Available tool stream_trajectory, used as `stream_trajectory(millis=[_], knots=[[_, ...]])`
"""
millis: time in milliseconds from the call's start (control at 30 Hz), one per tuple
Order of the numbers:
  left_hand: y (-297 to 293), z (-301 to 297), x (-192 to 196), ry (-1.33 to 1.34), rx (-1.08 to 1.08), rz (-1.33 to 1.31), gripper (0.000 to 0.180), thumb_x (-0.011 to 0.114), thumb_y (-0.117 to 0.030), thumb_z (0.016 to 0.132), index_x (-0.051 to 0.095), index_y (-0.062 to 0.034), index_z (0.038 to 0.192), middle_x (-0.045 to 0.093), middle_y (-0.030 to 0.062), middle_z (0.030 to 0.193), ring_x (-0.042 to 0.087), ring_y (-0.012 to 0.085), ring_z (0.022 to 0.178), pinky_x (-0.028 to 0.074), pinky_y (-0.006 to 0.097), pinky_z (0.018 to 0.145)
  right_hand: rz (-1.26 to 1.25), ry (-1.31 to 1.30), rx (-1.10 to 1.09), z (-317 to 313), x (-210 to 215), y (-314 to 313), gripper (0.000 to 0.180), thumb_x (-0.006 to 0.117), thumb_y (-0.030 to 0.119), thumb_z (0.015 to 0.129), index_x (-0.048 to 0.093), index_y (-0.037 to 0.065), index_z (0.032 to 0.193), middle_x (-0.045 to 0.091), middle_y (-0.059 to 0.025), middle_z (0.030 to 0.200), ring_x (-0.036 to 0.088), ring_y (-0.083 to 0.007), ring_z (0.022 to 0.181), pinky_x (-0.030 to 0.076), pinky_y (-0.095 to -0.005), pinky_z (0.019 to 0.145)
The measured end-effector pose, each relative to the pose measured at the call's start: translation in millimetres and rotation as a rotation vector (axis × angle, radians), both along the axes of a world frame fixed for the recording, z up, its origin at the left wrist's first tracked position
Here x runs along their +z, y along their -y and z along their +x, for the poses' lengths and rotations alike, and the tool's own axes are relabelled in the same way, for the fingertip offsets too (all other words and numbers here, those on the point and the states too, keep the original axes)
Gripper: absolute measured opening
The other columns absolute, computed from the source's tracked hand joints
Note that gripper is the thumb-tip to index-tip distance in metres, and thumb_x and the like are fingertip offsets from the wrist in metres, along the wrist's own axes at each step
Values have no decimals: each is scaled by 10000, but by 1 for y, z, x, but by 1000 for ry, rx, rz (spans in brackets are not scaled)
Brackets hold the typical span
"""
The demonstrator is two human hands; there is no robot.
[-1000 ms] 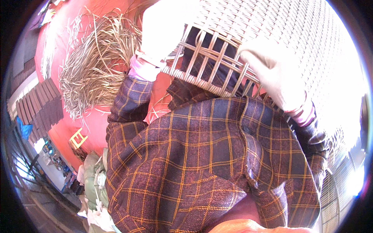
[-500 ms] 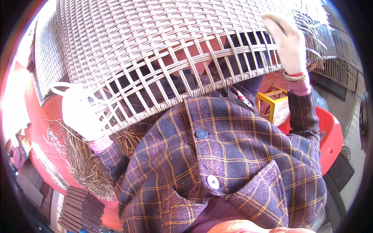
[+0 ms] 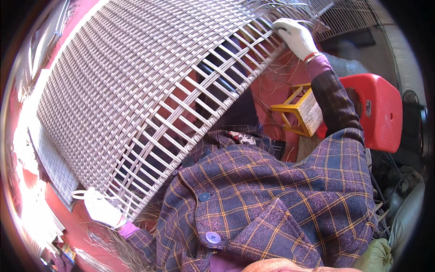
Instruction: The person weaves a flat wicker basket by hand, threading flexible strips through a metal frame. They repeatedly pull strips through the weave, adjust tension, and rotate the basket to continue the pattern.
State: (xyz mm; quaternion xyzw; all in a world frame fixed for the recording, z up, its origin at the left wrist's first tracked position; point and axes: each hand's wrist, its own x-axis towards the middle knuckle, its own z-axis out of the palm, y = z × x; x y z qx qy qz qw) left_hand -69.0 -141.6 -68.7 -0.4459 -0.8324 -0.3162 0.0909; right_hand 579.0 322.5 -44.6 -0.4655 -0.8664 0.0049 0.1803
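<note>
A plaid jacket (image 3: pixel 272 181) fills the nearest part of the view, its front and buttons plain to see. Just beyond it, slanting from lower left to upper right, is the woven piece (image 3: pixel 118 81); its near side is an open lattice band ending in a wrapped rim (image 3: pixel 195 136). What bears its weight is hidden.

I judge it light for its breadth and fairly stiff, with some spring in the weave. The bare lattice bars look the likeliest part to bend, so the wrapped rim, held near both ends, seems the best place to take hold.

The gloved left grip (image 3: pixel 100 207) touches the rim's lower-left corner, a pale loop (image 3: pixel 75 194) standing out beside its fingertips; the glare on the glove means I cannot tell how tightly it closes. The gloved right grip (image 3: pixel 297 38) is closed around the opposite corner, fingers bent over the end of the lattice.

Beyond the right sleeve (image 3: pixel 337 102), a small yellow-framed stool (image 3: pixel 311 113) stands on the red floor (image 3: pixel 267 90), and a red plastic seat (image 3: pixel 380 113) is next to it. At the far end, loose strands (image 3: pixel 294 9) spread past the weave.
</note>
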Motion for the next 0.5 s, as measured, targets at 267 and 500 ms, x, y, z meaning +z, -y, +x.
stream_trajectory(millis=[267, 500], knots=[[-4, -3, -1, -220, 4, -204, 189, 632, -30, 1035, 762, 34, 1155, 775, 154, 1069, 740, 269, 968, 606, 391, 876, -141, 322, 54, 2, 40, -33, 228, 659, 226, 997, 789, 81, 1116, 770, -145, 1051, 730, -366, 1015, 571, -440, 933], [-6, 1, -4, -212, 2, -216, 188, 625, -67, 1052, 749, 43, 1142, 758, 139, 1029, 729, 246, 919, 597, 368, 796, 29, 545, 37, -35, 44, -50, 153, 681, 205, 816, 755, 88, 751, 732, -159, 749, 739, -396, 739, 581, -503, 697]])
